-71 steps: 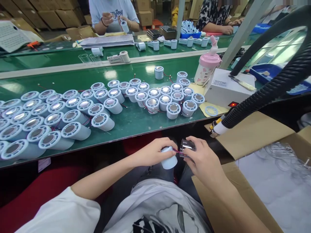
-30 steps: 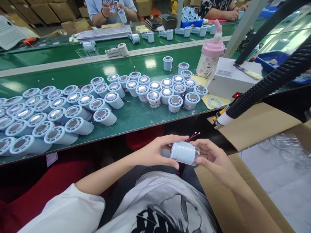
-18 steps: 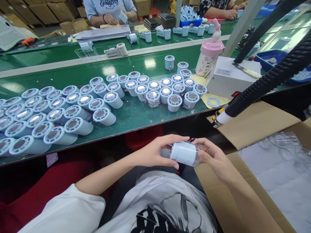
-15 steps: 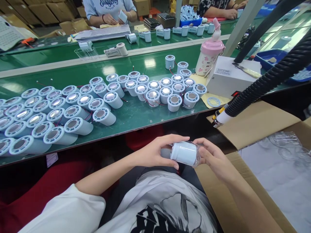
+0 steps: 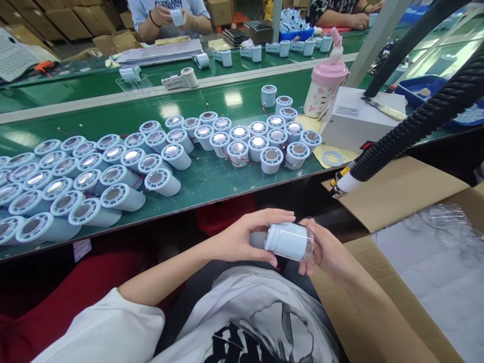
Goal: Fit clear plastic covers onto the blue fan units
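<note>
Over my lap, a light blue cylindrical housing [image 5: 286,241] lies on its side between my hands. My left hand [image 5: 249,237] grips its left end, thumb below and fingers above. A clear plastic cover [image 5: 310,245] surrounds the right end, and my right hand [image 5: 321,247] is closed on it with curled fingers partly hidden behind. On the green bench ahead stand many similar light blue cylinders [image 5: 162,181], with round metallic centres in slotted rims and thin red and dark wires.
At my right is an open cardboard box [image 5: 363,257] with clear plastic pieces [image 5: 446,217]. A black ribbed hose [image 5: 416,126] hangs over the bench beside a white machine box [image 5: 355,116] and a pink-lidded cup [image 5: 327,85]. A co-worker [image 5: 170,20] sits across the bench.
My right hand has shifted its grip on the clear cover, its fingers now lower and behind the end. My left hand stays almost still. The co-worker opposite has raised a light blue part.
</note>
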`<state>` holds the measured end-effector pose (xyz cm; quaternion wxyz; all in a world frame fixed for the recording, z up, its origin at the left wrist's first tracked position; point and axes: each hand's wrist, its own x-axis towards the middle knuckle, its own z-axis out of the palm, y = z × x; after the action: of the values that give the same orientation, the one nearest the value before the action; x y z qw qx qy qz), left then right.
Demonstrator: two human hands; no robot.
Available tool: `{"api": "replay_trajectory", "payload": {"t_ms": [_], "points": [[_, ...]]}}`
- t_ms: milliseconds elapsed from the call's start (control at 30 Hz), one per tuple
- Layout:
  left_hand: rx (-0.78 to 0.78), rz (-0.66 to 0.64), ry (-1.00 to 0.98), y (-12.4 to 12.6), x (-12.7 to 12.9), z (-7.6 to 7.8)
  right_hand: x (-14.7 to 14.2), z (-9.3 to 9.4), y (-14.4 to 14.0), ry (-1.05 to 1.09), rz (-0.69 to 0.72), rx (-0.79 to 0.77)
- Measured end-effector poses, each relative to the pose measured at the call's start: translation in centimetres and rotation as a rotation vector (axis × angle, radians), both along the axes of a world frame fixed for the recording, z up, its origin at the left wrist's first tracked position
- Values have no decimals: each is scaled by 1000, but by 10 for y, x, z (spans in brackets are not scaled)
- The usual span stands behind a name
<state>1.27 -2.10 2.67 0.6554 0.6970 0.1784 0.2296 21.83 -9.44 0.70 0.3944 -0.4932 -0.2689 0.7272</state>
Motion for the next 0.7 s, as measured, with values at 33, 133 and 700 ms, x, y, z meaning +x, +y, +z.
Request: {"api": "replay_trajectory", "payload": {"t_ms": [33, 133, 700], "points": [[-8, -2, -4, 0, 0, 0, -1, -1, 0, 21, -2, -16], [-86, -9, 19, 5, 4, -5, 0, -9, 3, 113, -20, -61], [-233, -186, 87, 85, 115, -36, 46, -58, 47, 253, -493, -9]]}}
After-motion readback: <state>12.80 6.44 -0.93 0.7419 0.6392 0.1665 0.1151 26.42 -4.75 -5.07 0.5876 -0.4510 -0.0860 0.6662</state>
